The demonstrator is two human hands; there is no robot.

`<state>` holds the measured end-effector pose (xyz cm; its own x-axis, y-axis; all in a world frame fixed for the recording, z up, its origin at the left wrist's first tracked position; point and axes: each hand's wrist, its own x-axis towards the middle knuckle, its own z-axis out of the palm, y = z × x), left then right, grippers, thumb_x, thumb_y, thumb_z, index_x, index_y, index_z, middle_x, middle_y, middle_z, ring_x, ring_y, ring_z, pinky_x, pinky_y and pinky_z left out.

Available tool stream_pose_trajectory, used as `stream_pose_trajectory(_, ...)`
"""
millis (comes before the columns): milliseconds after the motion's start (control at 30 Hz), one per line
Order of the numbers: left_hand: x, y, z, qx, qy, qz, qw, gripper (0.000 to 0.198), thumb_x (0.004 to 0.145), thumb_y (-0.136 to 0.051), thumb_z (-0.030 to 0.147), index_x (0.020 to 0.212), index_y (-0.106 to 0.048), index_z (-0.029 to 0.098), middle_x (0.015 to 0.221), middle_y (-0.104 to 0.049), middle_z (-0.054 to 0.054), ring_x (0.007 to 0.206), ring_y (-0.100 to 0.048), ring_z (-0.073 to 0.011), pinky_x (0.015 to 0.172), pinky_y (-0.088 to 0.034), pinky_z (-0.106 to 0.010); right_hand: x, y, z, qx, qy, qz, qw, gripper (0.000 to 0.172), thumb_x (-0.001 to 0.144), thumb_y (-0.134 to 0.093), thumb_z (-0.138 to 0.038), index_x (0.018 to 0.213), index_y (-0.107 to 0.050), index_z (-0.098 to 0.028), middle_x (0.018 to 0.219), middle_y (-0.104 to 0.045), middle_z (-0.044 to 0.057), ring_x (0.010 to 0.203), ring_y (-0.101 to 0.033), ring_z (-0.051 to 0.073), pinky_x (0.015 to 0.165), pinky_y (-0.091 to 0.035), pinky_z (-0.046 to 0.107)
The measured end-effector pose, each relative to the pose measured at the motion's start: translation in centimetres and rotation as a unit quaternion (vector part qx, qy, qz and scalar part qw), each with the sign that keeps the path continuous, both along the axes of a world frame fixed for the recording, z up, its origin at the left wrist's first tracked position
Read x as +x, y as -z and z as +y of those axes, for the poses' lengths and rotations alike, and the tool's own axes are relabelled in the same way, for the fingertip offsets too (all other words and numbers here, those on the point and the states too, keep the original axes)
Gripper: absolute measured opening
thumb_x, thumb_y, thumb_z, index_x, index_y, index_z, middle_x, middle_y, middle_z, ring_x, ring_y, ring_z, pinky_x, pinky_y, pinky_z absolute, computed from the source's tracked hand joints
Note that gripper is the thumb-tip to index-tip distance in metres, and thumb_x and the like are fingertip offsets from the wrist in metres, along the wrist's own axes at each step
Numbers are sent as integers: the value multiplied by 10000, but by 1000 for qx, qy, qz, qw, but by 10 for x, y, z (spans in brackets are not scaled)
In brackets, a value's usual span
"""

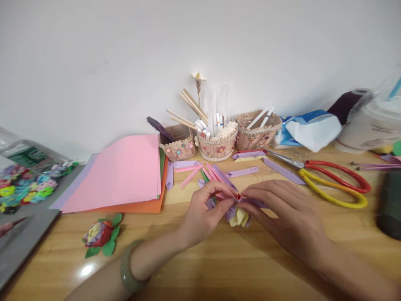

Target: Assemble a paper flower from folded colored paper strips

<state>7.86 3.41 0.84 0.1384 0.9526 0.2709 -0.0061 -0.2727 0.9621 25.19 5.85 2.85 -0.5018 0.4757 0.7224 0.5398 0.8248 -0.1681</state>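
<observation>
Over the middle of the wooden table, my left hand (pixel 208 205) pinches a folded paper piece (pixel 238 196), red and purple at its top, between thumb and fingers. My right hand (pixel 282 209) grips the same piece from the other side, its thumb and fingertips together on it. Just below the fingertips a pale yellow folded paper part (pixel 239 217) with purple edges shows; whether it is joined to the piece I cannot tell. Behind my hands lie purple folded paper strips (pixel 242 172) and pink strips (pixel 191 176). The fingers partly hide the work.
Scissors (pixel 300 167) with red and yellow handles lie at right. Coloured paper sheets (pixel 125 175) are stacked at left, with a finished paper flower (pixel 98 234) in front. Decorated baskets (pixel 217 148) with sticks and pens stand by the wall, near a tissue pack (pixel 313 125) and a cup (pixel 369 121).
</observation>
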Motion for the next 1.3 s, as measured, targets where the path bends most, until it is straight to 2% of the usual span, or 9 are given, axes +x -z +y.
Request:
stream_pose_trajectory(200, -1, 4, 2, 54, 17, 6, 998, 25, 837, -535, 192, 847, -540, 170, 872, -602, -54, 834, -561, -154, 754, -452, -291, 1, 0, -2, 29, 2, -27, 999, 78, 796, -637, -194, 827, -569, -172, 723, -662, 11, 670, -581, 139, 639, -426, 286)
stream_pose_trajectory(400, -1, 5, 3, 75, 35, 1, 997, 24, 847, -518, 195, 847, -530, 174, 854, -571, -51, 783, -560, -146, 653, -473, -263, 3, 1, -3, 35, -19, -28, 999, 89, 786, -642, -170, 833, -567, -179, 733, -664, 7, 706, -578, 153, 643, -420, 296)
stream_pose_trajectory(667, -2, 7, 4, 160, 10, 23, 987, 18, 840, -530, 171, 841, -538, 188, 855, -593, -50, 831, -569, -162, 742, -472, -315, 2, 1, -2, 38, -9, 1, 999, 150, 758, -681, -177, 865, -575, -180, 752, -679, 9, 705, -602, 131, 654, -447, 267)
stream_pose_trajectory(867, -2, 8, 4, 178, 8, 30, 984, 45, 838, -528, 155, 856, -547, 192, 886, -601, -54, 840, -575, -163, 749, -473, -320, 3, 2, -3, 36, -28, 9, 999, 189, 752, -679, -139, 911, -582, -172, 777, -682, 15, 734, -609, 132, 672, -465, 264)
stream_pose_trajectory(1133, -2, 8, 4, 178, -4, 30, 984, 48, 832, -532, 145, 847, -551, 187, 880, -604, -52, 835, -584, -158, 748, -482, -313, 4, 3, -3, 29, -30, 8, 999, 168, 751, -675, -123, 878, -576, -170, 765, -676, 14, 720, -604, 127, 660, -463, 262)
stream_pose_trajectory(1300, -2, 7, 3, 176, 0, 33, 984, 67, 831, -529, 135, 847, -558, 194, 885, -602, -48, 840, -583, -157, 751, -477, -313, 4, 2, -2, 7, -65, -1, 998, 139, 783, -622, -102, 879, -564, -185, 797, -677, 22, 765, -602, 152, 672, -474, 291)
